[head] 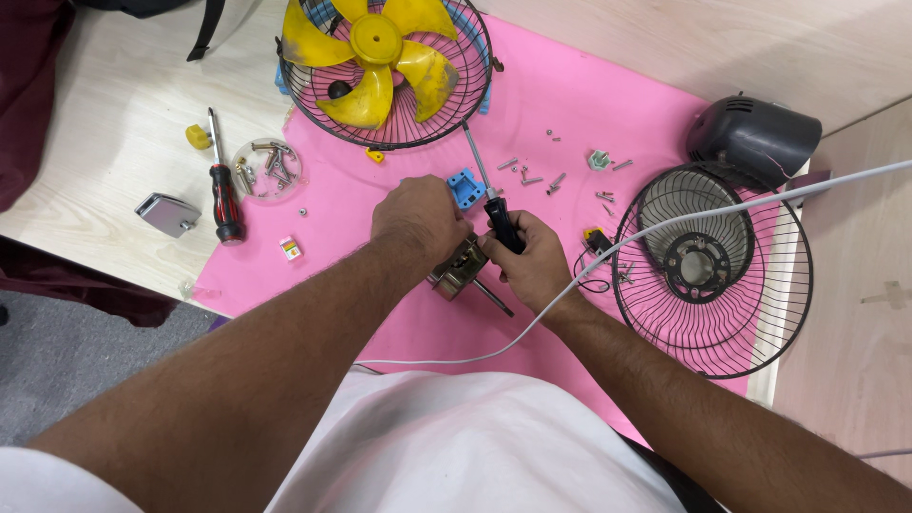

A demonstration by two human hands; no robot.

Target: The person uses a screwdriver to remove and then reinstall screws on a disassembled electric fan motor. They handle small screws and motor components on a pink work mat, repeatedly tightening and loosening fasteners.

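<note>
Just beyond the hands lies a small blue plastic block (466, 188), with loose screws (532, 177) scattered past it. A white cable (608, 255) crosses beside the right hand. Farther right sits an empty wire fan guard (760, 323); far ahead, a guard holding a yellow fan blade (375, 57). A pink mat (570, 104) covers the pale wooden counter (104, 142). The left hand (418, 220) clamps down on a metal fan motor (458, 271). The right hand (532, 258) is closed around a black-handled screwdriver (502, 223).
</note>
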